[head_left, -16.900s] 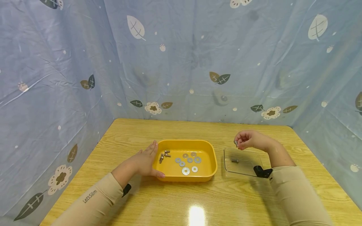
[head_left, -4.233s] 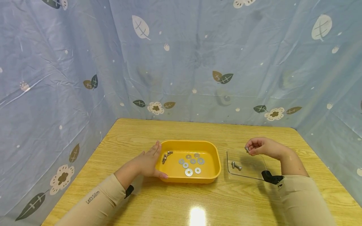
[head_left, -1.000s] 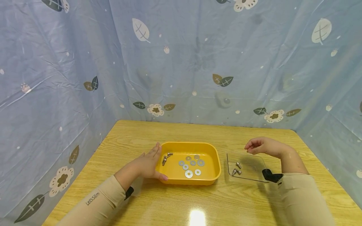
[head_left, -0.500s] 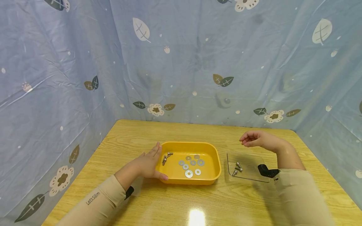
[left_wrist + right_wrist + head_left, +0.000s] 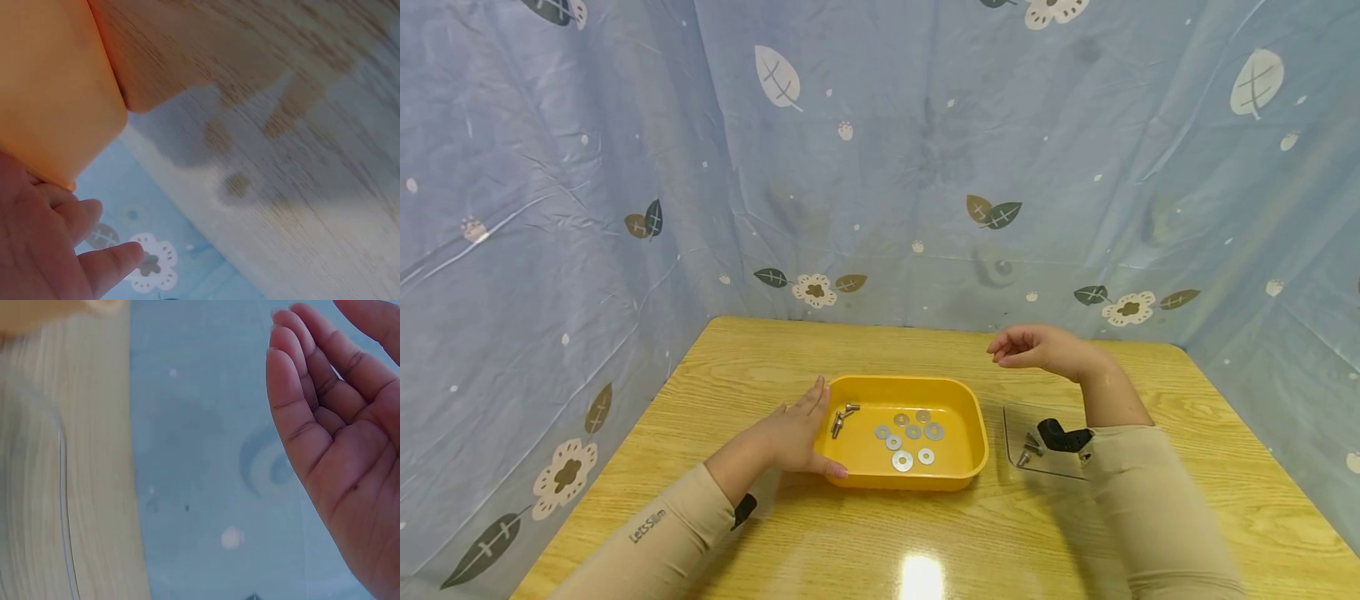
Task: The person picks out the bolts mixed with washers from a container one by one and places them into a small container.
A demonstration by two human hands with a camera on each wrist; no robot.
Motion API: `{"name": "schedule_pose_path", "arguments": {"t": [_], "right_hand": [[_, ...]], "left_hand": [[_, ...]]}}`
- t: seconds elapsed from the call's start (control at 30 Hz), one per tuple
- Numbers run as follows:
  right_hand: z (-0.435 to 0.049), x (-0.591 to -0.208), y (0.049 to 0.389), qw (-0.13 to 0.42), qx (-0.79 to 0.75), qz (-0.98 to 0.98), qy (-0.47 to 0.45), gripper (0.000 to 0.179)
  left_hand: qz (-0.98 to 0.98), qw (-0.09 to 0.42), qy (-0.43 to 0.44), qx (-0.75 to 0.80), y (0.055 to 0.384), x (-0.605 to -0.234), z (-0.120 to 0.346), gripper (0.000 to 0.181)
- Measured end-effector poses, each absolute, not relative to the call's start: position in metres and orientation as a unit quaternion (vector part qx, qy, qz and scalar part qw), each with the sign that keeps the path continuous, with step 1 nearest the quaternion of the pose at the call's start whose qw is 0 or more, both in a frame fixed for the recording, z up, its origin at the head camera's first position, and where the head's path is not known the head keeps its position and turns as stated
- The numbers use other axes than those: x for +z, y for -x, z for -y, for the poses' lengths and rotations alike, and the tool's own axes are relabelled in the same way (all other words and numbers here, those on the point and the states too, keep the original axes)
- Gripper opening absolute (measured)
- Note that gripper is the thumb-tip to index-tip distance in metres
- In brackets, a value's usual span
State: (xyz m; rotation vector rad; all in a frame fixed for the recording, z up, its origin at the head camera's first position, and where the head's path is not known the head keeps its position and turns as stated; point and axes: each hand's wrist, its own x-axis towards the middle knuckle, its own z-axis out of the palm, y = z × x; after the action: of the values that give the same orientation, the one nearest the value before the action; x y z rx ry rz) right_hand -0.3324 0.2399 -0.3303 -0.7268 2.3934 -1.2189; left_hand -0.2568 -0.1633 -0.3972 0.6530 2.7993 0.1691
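Note:
My left hand (image 5: 790, 437) rests against the left end of a yellow plastic tray (image 5: 898, 482), fingers straight along the side and thumb at the front corner. In the left wrist view, its fingers (image 5: 112, 265) extend past the tray's edge. Inside the tray, a few small bolts (image 5: 837, 423) lie at the left and several flat metal washers (image 5: 902, 461) spread across the middle and right. Above and behind a clear shallow dish (image 5: 1052, 473), my right hand (image 5: 1048, 350) hangs with loosely bent fingers; its palm (image 5: 362, 469) is bare. Three bolts (image 5: 1024, 459) lie in the dish.
The wooden table (image 5: 850, 542) extends around both containers. A patterned blue curtain (image 5: 887, 167) stands along its back and sides. A black wrist mount (image 5: 1063, 437) on the right arm overlaps the dish in the head view.
Bolts in the clear dish went from one to three; the last left the right hand's fingers between 4.2 and 1.0 seconds ago. Since then that hand has moved left and up, toward the tray.

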Motion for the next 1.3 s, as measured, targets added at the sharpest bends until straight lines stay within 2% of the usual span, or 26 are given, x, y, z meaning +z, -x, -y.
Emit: {"name": "schedule_pose_path", "arguments": {"t": [0.77,1.3], "right_hand": [[-0.138,-0.345,0.346,0.173,-0.430,-0.824,0.326,0.017],[-0.082,-0.373,0.350,0.184,-0.385,-0.823,0.376,0.024]], "left_hand": [[-0.964,0.128,-0.229,0.051,0.258,-0.399,0.162,0.131],[-0.964,0.133,-0.224,0.054,0.259,-0.398,0.161,0.129]]}}
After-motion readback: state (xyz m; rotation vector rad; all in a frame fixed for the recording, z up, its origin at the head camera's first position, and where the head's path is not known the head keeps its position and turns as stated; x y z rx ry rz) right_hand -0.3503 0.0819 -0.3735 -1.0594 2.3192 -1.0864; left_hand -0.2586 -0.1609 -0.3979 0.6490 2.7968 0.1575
